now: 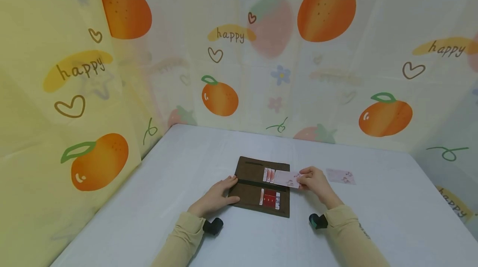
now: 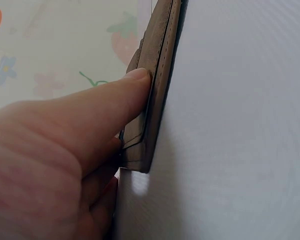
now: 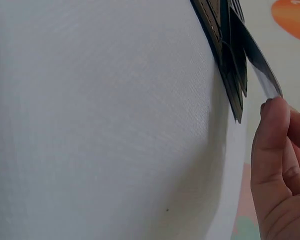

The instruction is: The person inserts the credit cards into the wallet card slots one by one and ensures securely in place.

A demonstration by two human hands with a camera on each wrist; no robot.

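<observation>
A brown wallet (image 1: 251, 194) lies unfolded on the white table, with cards in slots on both halves. My left hand (image 1: 214, 196) rests at its left edge, thumb on the lower half and fingertips near the fold. In the left wrist view that thumb (image 2: 110, 102) presses the wallet's stitched leather (image 2: 157, 40). With thumb and fingertips, my right hand (image 1: 315, 182) pinches the outer end of a pale pink card (image 1: 285, 178). The card's other end lies at the upper half's slots; how far it is inside cannot be told. In the right wrist view the card (image 3: 262, 72) slants up from the wallet (image 3: 210, 30).
Another pink card (image 1: 341, 176) lies flat on the table (image 1: 257, 242), right of my right hand. Red and white cards (image 1: 269, 199) sit in the lower half's slots. A fruit-printed cloth (image 1: 239, 63) stands behind and to the sides.
</observation>
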